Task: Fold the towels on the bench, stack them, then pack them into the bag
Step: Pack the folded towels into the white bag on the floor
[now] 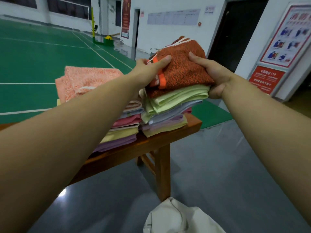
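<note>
i hold the rust-orange towel (183, 64) between both hands at the top of the right-hand stack (168, 113). my left hand (151, 68) has its grip clamped on the towel's left edge, thumb on top and fingers under, beside the bright orange band. my right hand (212, 76) has its grip clamped on the towel's right edge, thumb pressed into the pile, fingers curled beneath and against the pale green towel (176, 98) directly below. gripping both edges keeps the folded layers from sliding apart and lets me square the towel over the stack.

the right-hand stack stands on the tabletop (151, 145) at its end, over the leg, which i judge gives it the steadiest support. it holds green, blue, lilac and yellow towels; some edges overhang unevenly. just left of the stack, touching it, sits a second, lower stack (126, 128) of pink, yellow and purple towels, partly hidden by my left forearm. farther left of the stack, a peach towel (84, 81) lies loose and rumpled, not yet folded.

the cream bag (176, 217) lies on the floor below and nearer than the stack; i cannot tell whether its mouth is open. i judge the work to be in the stacking step, with packing not begun.
</note>
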A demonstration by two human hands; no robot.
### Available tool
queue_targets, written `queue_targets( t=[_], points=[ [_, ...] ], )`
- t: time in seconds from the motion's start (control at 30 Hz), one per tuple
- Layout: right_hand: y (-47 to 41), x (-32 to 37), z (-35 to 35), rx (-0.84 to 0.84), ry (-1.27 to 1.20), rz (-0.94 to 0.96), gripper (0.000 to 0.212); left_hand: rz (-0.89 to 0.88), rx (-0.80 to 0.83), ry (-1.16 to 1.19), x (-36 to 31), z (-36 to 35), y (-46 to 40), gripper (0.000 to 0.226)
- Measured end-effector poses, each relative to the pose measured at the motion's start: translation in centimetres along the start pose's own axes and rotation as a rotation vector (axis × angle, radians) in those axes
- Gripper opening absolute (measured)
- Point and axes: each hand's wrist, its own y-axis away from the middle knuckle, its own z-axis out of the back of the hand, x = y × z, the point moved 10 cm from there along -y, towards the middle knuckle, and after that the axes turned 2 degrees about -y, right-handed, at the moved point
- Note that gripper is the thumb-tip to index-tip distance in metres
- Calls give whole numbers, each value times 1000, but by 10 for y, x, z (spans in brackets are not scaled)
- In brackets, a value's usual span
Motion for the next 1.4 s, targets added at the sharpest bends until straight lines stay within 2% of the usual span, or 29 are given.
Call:
queue_targets(
  t=[0.13, 0.17, 0.27, 0.3, 0.4, 0.5, 0.6, 0.7, 0.8, 0.97, 1.03, 1.13, 1.23, 1.3, 1.33, 1.4],
  points=[
    [33, 22, 17, 6, -59, 101, 60, 84, 137, 284, -19, -47, 21, 122],
    [42, 27, 23, -8, -74, 126, 61, 102, 196, 341, -24, -59, 29, 119],
    [67, 41, 45, -62, -127, 207, 57, 129, 257, 500, -28, -77, 52, 75],
    [75, 43, 52, -66, -146, 228, 56, 187, 254, 560, -17, -84, 58, 69],
    [96, 41, 70, -83, -201, 254, 56, 318, 305, 719, 20, -117, 81, 82],
    [118, 30, 84, -108, -228, 270, 51, 387, 514, 929, 49, -162, 104, 104],
    [139, -6, 101, -160, -266, 241, 45, 378, 664, 1100, 69, -205, 128, 93],
    [157, -65, 129, -250, -268, 156, 34, 367, 635, 1194, 92, -235, 133, 91],
    [176, -138, 160, -355, -255, -2, 35, 422, 637, 1116, 127, -252, 140, 91],
    [192, -240, 200, -460, -225, -160, 52, 575, 696, 716, 213, -274, 167, 73],
    [193, -275, 204, -453, -203, -231, 57, 636, 714, 580, 241, -276, 179, 63],
    [192, -332, 196, -381, -289, -348, 78, 668, 697, 420, 287, -266, 188, 45],
    [198, -402, 176, -337, -449, -453, 85, 665, 700, 286, 338, -255, 199, 54],
    [210, -457, 167, -397, -548, -509, 94, 654, 730, 187, 370, -252, 212, 57],
    [218, -482, 161, -434, -572, -543, 95, 671, 748, 161, 387, -253, 222, 55],
    [239, -524, 147, -509, -603, -623, 73, 748, 770, 123, 421, -257, 246, 54]
  ],
)
